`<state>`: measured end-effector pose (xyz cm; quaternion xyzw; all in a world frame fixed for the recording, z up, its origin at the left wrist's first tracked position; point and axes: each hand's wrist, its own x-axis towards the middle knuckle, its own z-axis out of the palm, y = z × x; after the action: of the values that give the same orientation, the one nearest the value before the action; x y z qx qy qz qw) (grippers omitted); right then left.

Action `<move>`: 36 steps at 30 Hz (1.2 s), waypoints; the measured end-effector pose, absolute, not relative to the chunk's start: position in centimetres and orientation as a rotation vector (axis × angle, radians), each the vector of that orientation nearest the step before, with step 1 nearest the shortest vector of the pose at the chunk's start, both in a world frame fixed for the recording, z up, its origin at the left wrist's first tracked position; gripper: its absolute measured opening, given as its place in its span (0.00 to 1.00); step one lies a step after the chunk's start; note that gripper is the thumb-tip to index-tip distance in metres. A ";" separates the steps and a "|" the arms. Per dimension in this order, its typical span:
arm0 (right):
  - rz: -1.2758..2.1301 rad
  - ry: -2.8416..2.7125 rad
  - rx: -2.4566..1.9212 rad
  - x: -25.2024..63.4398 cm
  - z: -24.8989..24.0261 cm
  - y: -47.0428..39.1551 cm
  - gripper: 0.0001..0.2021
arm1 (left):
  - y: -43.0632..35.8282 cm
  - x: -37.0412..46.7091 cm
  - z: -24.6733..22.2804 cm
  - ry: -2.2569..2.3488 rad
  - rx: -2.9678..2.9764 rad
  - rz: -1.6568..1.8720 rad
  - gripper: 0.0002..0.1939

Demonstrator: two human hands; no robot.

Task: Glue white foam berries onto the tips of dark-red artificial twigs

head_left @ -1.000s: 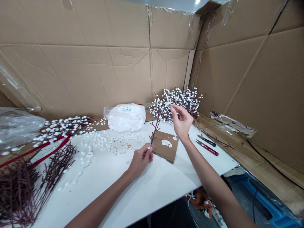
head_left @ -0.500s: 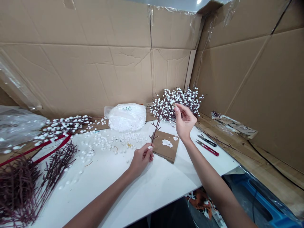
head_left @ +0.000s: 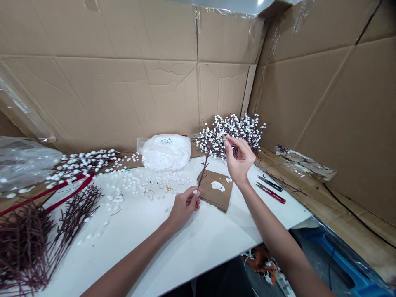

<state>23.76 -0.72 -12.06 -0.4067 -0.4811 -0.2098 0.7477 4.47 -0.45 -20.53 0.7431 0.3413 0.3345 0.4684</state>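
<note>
My left hand (head_left: 185,206) is closed in a pinch on the lower end of a thin dark-brown artificial twig (head_left: 203,170), which stands up and leans slightly right. My right hand (head_left: 240,160) is raised near the twig's top, thumb and finger pinching a small brown scrap (head_left: 224,138), perhaps cardboard. Whether the scrap touches the twig is hard to tell against the white-berried branches (head_left: 247,130) behind. Below, between my hands, lies a cardboard square (head_left: 221,199) with white paste (head_left: 218,187) smeared on it.
Loose white foam balls (head_left: 133,183) are scattered left of centre, before a plastic bag of them (head_left: 167,152). Bare brown twigs (head_left: 27,243) and a red strap (head_left: 71,192) lie left. Black snips (head_left: 269,183) and red snips (head_left: 271,193) lie right. Cardboard walls (head_left: 123,95) enclose the table.
My right hand has shifted slightly left with the brown scrap, closer to the twig's top. The twig has turned or tilted a little in my left hand, which stays put.
</note>
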 end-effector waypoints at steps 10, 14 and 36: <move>-0.442 -1.090 -0.898 23.9 -12.1 -0.6 0.06 | -0.3 4.5 -20.7 0.826 1.824 0.827 0.15; -0.435 -1.027 -0.899 24.0 -12.2 -0.3 0.06 | -0.2 4.5 -20.8 0.819 1.832 0.825 0.15; -0.101 -0.904 -0.887 25.5 -12.3 0.6 0.14 | 0.2 4.4 -21.1 0.821 1.656 0.841 0.14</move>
<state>25.50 0.61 -12.34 -0.4145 -0.4220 -0.0473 0.8049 4.42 0.22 -21.14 0.6929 0.3433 0.3520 0.5274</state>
